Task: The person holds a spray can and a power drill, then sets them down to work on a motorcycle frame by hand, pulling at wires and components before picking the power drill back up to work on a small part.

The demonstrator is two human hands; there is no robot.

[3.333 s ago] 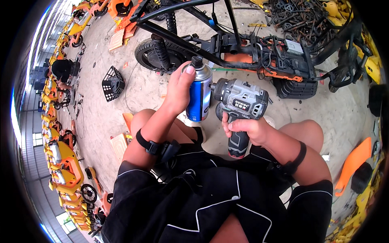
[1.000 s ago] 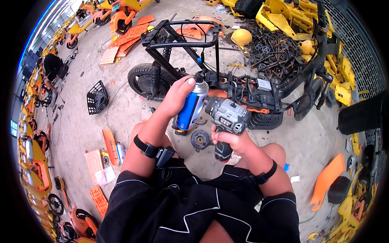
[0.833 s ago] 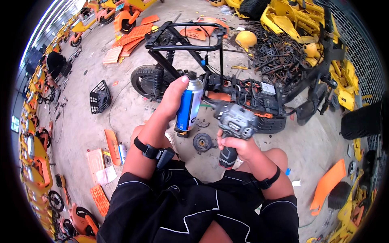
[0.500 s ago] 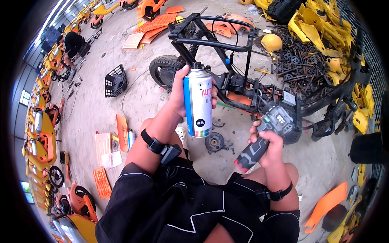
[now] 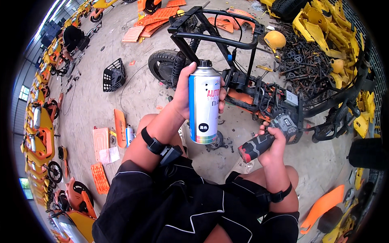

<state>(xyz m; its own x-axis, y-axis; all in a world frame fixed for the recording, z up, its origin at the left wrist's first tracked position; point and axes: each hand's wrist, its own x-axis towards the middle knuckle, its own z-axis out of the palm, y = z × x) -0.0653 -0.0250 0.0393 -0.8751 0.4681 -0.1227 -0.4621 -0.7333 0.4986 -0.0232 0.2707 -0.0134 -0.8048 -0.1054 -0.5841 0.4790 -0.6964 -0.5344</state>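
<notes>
My left hand (image 5: 183, 96) is closed around a white and blue spray can (image 5: 206, 109), held upright with its black top uppermost. The fingers wrap behind it and the thumb lies along its upper side. In my right hand (image 5: 274, 149) is a cordless power tool (image 5: 257, 146), gripped by its black and grey handle with a red end. Its grey-black head points away from me, close to the bare black frame (image 5: 239, 42) of a scooter. That frame lies ahead, with its wheel (image 5: 161, 68) partly behind the can and cables and an orange part exposed along its middle.
A black basket (image 5: 114, 75) and orange panels (image 5: 103, 139) lie on the floor to the left, near a second can (image 5: 129, 135). Rusty metal parts (image 5: 304, 65) are heaped at far right beside yellow panels (image 5: 314, 26). Another person (image 5: 72, 39) crouches far left, near rows of scooters.
The spray can has shifted right and slightly down in view with my left hand. My right hand has tilted the power tool's handle closer to level.
</notes>
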